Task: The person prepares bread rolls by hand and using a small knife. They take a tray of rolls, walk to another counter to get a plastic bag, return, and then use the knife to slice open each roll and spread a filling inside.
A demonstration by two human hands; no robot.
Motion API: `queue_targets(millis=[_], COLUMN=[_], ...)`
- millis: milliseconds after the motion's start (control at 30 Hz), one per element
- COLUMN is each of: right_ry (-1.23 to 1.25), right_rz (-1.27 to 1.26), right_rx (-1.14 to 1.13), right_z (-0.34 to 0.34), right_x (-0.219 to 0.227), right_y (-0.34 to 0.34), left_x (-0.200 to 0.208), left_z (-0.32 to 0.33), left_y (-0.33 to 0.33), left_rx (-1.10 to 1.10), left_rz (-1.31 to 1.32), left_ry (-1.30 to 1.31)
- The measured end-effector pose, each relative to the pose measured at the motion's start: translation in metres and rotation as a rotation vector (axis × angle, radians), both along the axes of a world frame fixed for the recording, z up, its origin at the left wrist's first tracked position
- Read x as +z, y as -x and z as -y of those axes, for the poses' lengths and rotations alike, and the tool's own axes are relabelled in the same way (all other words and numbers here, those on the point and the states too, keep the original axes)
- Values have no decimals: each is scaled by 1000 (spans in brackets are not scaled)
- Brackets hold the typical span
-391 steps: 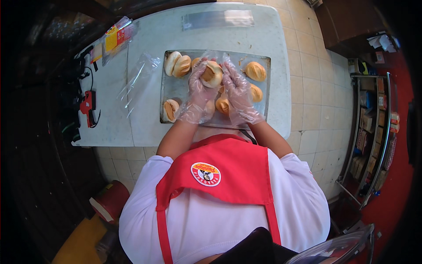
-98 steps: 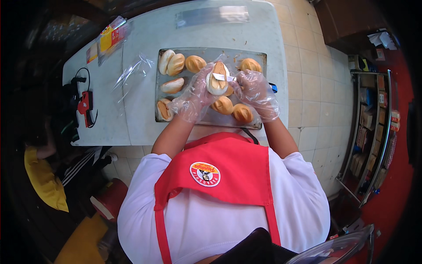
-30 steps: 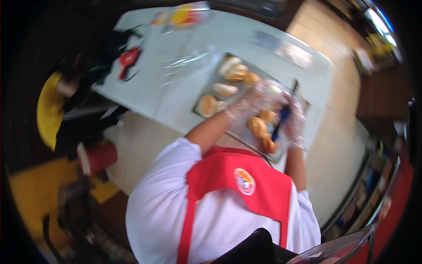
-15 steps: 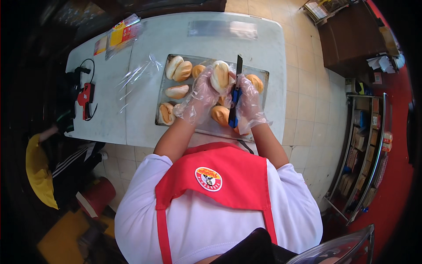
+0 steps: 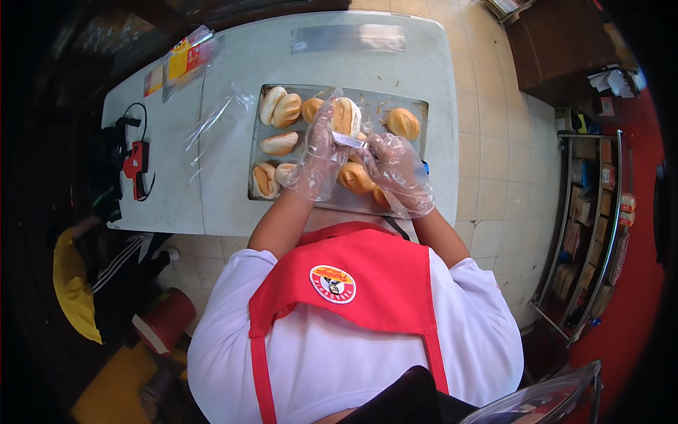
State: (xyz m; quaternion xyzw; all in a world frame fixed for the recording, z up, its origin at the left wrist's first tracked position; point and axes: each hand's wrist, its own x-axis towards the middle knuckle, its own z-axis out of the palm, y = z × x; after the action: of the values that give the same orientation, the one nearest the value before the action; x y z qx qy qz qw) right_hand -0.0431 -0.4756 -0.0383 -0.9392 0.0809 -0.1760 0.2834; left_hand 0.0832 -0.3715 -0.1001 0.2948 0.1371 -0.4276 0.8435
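Observation:
My left hand (image 5: 319, 159), in a clear plastic glove, grips a bread roll (image 5: 346, 116) above the tray. My right hand (image 5: 397, 169), gloved the same way, is closed around a blue utility knife (image 5: 426, 167). Its blade lies across the near end of the held roll; how deep it sits cannot be made out. Several rolls lie on the metal tray (image 5: 367, 96): a pair of rolls (image 5: 280, 107) at the far left, a pale roll (image 5: 280, 143) below it, a split roll (image 5: 266, 180) near the corner, and a golden roll (image 5: 403, 124) at right. Both hands partly hide others.
The tray rests on a white table (image 5: 233, 42). Clear plastic bags (image 5: 349, 39) lie at its far side, printed bags (image 5: 185, 60) at far left, and a red device with a cord (image 5: 134, 161) at the left edge. A person in yellow (image 5: 74, 286) is at left; a shelf rack (image 5: 583, 226) stands right.
The knife has turned from upright beside the roll to lying across it, its blade now against the roll. My right hand has rotated inward over the tray.

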Motion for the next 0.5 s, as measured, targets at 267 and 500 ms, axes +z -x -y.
queue_targets(millis=[267,500], right_ry=[67,100], right_rz=[-21,51], right_rx=[54,57], right_z=[15,15], right_x=[0,8], right_y=[-1,-6], left_x=[4,15], left_z=[-2,1], left_y=[5,11], left_rx=[7,-73], left_rz=[24,81], left_ry=[-13,-30])
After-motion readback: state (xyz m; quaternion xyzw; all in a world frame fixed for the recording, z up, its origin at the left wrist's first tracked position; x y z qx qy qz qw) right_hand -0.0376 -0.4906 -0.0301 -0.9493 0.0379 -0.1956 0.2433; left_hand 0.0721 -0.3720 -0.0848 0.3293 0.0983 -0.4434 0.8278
